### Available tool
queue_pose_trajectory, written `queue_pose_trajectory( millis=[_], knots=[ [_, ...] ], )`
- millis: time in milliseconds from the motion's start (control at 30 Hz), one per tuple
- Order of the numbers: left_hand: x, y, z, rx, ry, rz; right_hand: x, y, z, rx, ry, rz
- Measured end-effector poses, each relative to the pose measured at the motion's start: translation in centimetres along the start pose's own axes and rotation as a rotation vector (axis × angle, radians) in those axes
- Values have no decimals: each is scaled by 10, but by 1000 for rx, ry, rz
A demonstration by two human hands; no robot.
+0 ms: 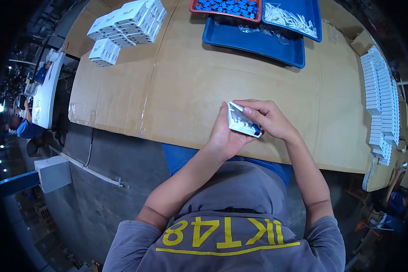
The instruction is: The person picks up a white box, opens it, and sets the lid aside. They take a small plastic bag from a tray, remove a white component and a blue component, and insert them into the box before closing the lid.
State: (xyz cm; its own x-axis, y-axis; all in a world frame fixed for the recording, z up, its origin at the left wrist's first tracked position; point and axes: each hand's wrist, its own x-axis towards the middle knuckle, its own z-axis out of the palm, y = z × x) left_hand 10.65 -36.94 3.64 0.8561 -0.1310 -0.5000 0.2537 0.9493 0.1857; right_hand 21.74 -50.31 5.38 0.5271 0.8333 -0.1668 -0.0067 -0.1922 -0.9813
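Observation:
A small white plastic box [233, 120] with an open face is held over the near part of the table, tilted toward me. Small white parts and something clear show inside it, and a dark blue piece [257, 132] is at its lower right corner. My left hand [223, 138] cradles the box from below and the left, fingers curled round it. From the right, my right hand [273, 120] grips the box's upper and right edges, its thumb over the open face. Whether a small part is also pinched in the right fingers is hidden.
Stacked white boxes [122, 22] stand at the table's far left. A red tray [260, 18] of blue parts and a blue tray [318, 27] of white parts rest on a larger blue tray [254, 51]. Long stacks of white pieces [380, 95] line the right. Other people sit farther off.

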Motion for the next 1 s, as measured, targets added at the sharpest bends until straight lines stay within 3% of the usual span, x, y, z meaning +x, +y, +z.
queue_pose_trajectory(
  millis=[1000],
  knots=[
    [18,12,-13,0,-6,-75,14,-2,-7,-110,-1,119]
  ],
)
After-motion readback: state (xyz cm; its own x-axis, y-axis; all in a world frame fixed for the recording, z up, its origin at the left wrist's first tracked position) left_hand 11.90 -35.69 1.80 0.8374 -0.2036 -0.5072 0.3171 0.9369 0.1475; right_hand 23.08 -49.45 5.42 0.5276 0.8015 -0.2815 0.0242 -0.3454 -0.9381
